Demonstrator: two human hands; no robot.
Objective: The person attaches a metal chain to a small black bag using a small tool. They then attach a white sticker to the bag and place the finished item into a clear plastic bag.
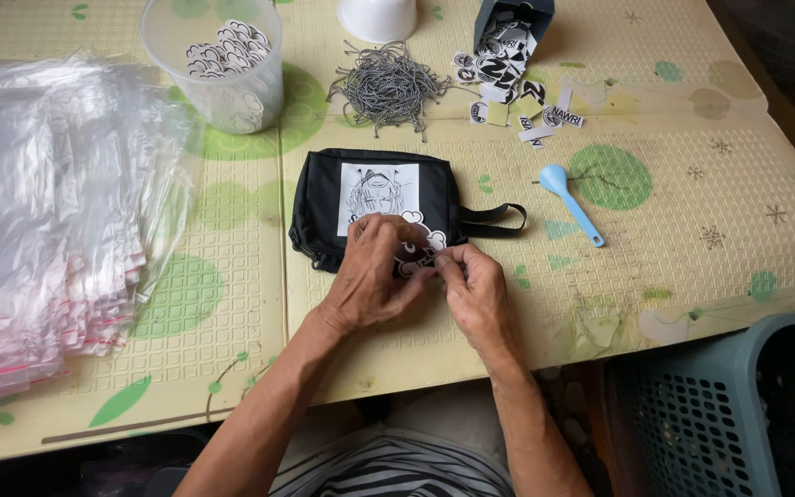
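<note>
My left hand (374,271) and right hand (473,287) pinch a black-and-white sticker (416,250) together.
The sticker sits at my fingertips on the near edge of a black pouch (319,207); beyond my right hand, a blue spoon (570,202) lies on the worktop (692,239).

Setting: informal home workshop for small packing work. Evidence:
- foam play mat (600,304), cream with green dots, serves as the work surface; it lies low, its near edge over the seated person's lap.
- stack of clear zip bags (39,239) along the left edge.
- clear tub of stickers (218,60), heap of speckled cords (386,87) and loose black-and-white stickers (512,78) along the far edge.
- grey-blue plastic basket (692,405) off the near right corner.
</note>
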